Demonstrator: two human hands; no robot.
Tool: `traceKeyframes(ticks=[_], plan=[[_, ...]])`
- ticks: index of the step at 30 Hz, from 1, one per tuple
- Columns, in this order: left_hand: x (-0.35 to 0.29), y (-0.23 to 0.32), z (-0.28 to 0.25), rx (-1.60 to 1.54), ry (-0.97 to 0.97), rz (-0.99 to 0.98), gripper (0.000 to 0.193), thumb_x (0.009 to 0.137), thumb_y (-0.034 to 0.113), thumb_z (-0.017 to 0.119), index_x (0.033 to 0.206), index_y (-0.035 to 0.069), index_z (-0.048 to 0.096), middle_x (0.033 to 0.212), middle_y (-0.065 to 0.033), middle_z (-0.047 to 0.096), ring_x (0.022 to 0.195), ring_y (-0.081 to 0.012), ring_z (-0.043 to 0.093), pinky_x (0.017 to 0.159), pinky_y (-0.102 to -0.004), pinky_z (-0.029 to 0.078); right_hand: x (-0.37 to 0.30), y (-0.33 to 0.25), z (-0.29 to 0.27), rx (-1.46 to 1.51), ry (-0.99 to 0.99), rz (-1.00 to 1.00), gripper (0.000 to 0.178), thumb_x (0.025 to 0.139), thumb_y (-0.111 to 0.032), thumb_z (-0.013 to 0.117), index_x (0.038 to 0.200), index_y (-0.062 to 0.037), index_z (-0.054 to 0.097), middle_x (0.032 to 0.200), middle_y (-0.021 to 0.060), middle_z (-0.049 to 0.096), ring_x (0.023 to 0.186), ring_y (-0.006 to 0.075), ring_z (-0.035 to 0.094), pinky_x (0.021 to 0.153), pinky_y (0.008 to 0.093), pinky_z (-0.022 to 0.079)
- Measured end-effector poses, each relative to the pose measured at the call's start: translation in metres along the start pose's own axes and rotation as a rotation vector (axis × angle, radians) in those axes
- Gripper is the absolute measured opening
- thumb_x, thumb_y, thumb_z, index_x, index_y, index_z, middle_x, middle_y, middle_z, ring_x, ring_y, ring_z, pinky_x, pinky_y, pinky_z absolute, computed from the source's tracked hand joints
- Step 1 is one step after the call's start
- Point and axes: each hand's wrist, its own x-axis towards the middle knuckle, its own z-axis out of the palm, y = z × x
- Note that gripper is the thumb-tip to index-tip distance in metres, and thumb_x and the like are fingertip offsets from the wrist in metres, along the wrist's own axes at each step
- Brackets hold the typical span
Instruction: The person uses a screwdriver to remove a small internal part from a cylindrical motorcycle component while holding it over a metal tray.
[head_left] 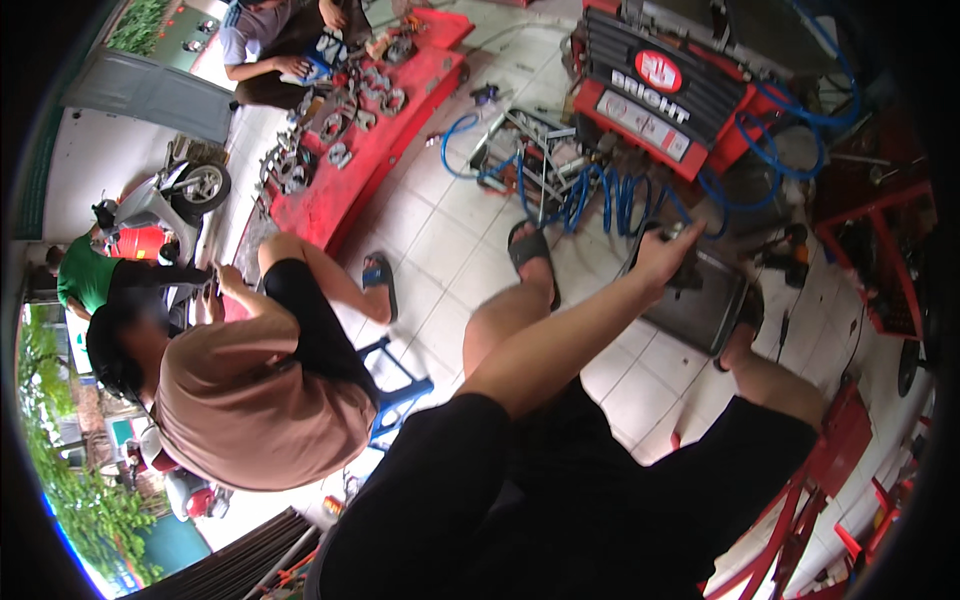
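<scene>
My left hand [663, 255] reaches out over a shallow grey metal tray [715, 325] on the floor between my feet. Its fingers are curled, with one stretched toward the right; a small shiny metal piece shows at them, too small to name. A dark part, partly hidden by the hand, lies in the tray. Nowhere in the picture can my right hand be seen. Just beyond my left hand, a coiled blue air hose [610, 200] lies on the floor.
A co-worker [260, 390] sits at my left on a blue stool [400, 395]. Metal parts cover a low red platform [370, 180]. Ahead stand a tray of hand tools [540, 150] and a red-and-black machine [650, 85]. A yellow-black power drill [793, 255] lies right, near a red cart [880, 250].
</scene>
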Motion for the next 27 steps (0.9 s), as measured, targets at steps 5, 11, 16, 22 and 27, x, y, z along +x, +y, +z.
traceKeyframes(ticks=[5, 11, 16, 22, 27], plan=[[0.003, -0.002, 0.000, 0.099, 0.014, 0.062, 0.046, 0.079, 0.040, 0.082, 0.093, 0.001, 0.062, 0.076, -0.0068, 0.062, 0.063, -0.0184, 0.064, 0.055, -0.0359, 0.056, -0.005, -0.002, 0.001, -0.014, -0.010, 0.011, 0.017, 0.099, -0.021, 0.060, 0.093, -0.0061, 0.064, 0.070, -0.0069, 0.050, 0.061, 0.0026, 0.043, 0.052, 0.0216, 0.032], [0.036, -0.034, -0.006, 0.245, 0.129, 0.156, 0.062, 0.076, 0.047, 0.083, 0.107, -0.001, 0.061, 0.086, -0.0074, 0.063, 0.069, -0.0154, 0.061, 0.056, -0.0323, 0.052, -0.010, 0.009, 0.007, -0.058, -0.021, 0.025, 0.017, 0.099, -0.022, 0.061, 0.093, -0.0061, 0.064, 0.070, -0.0068, 0.050, 0.060, 0.0027, 0.043, 0.052, 0.0216, 0.033], [0.009, -0.004, -0.004, 0.188, -0.002, 0.134, 0.053, 0.081, 0.044, 0.079, 0.110, 0.003, 0.062, 0.081, -0.0038, 0.064, 0.063, -0.0140, 0.063, 0.055, -0.0309, 0.055, -0.021, 0.005, 0.016, -0.036, -0.028, 0.007, 0.017, 0.098, -0.022, 0.061, 0.092, -0.0061, 0.064, 0.070, -0.0068, 0.051, 0.060, 0.0027, 0.043, 0.052, 0.0216, 0.033], [-0.006, 0.005, -0.022, 0.161, 0.041, 0.032, 0.047, 0.082, 0.046, 0.079, 0.099, 0.005, 0.063, 0.081, -0.0019, 0.063, 0.068, -0.0118, 0.063, 0.060, -0.0294, 0.054, -0.022, 0.022, 0.037, -0.005, -0.073, 0.083, 0.018, 0.098, -0.022, 0.062, 0.092, -0.0061, 0.065, 0.070, -0.0067, 0.051, 0.060, 0.0028, 0.043, 0.052, 0.0217, 0.033], [0.010, -0.004, -0.007, 0.165, -0.032, 0.058, 0.048, 0.082, 0.048, 0.078, 0.095, 0.005, 0.063, 0.079, -0.0013, 0.062, 0.065, -0.0123, 0.062, 0.058, -0.0290, 0.052, -0.027, 0.008, 0.014, -0.100, -0.032, 0.100, 0.018, 0.097, -0.023, 0.062, 0.092, -0.0061, 0.065, 0.070, -0.0067, 0.051, 0.060, 0.0029, 0.043, 0.052, 0.0217, 0.033]])
